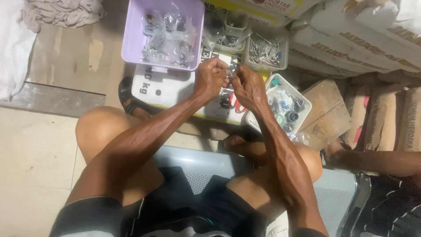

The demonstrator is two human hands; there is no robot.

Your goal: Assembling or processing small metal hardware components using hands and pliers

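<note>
- Left hand (210, 79) up in front, fingers curled tight, thumb and fingertips pinching a small metal part (230, 74) right where the two hands meet.
- Right hand (249, 87) closed too, knuckles up, its fingertips pressed on that same tiny piece; what kind of piece it is, too small to tell.
- The two hands touch at the fingertips, hovering above a white printed sack (175, 90) that lies on the floor.
- Just beyond the left hand, at the sack's far edge: a lilac plastic tub (131, 39) full of small clear bags of hardware.
- Beside the tub, clear containers; one small clear box (266, 52) packed with thin shiny metal bits, just past the right hand.
- At the sack's right edge, near the right wrist: a white tray (302, 103) with bagged fittings, some teal.
- The person sits on a grey perforated bench (197, 164), knees apart, a foot in a dark sandal (129, 101) at the sack's left edge.
- Another person's forearm (377, 161) lies along the right side, well clear of the work.
</note>
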